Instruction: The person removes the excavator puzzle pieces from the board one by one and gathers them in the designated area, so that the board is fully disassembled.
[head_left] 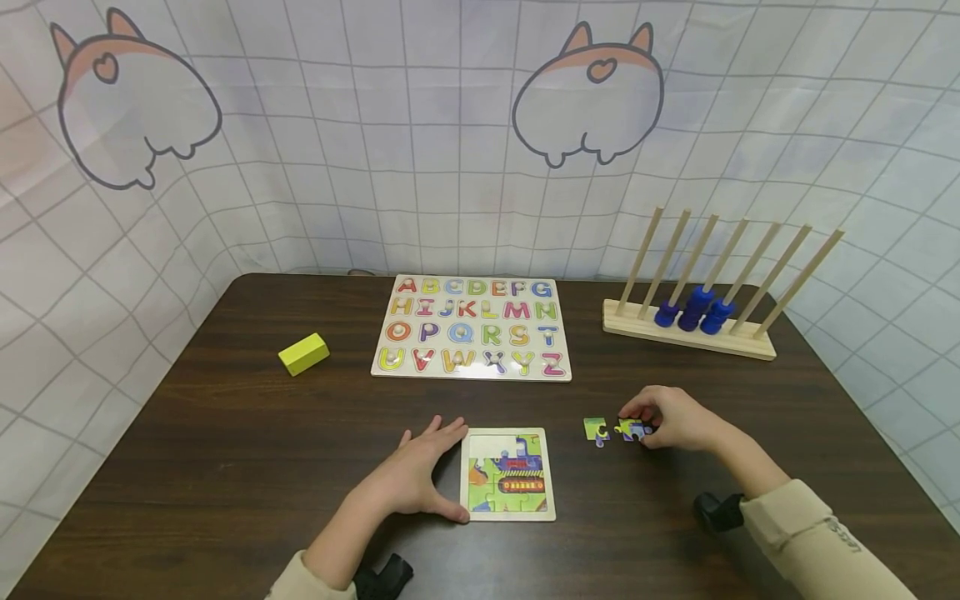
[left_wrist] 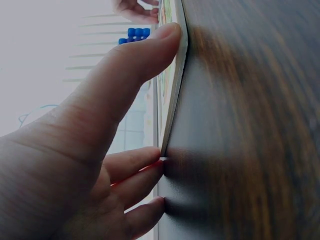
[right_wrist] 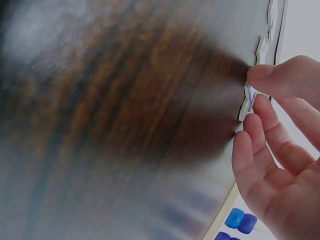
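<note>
Head view: my left hand, spread, touches near tray at left edge; my right hand pinches blue piece right of tray, just beside green piece. Risk: thin edge could slip my pinch; dragging left could knock green piece.

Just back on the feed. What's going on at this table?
A person is working on a small framed puzzle. The left hand touches its left side, thumb and fingers spread. Off to the right, the right hand pinches a puzzle piece at the tabletop, and a second loose piece lies beside it. The puzzle is partly filled, with a blank gap at its upper left. An alphabet board and a bead rack sit farther back.
</note>
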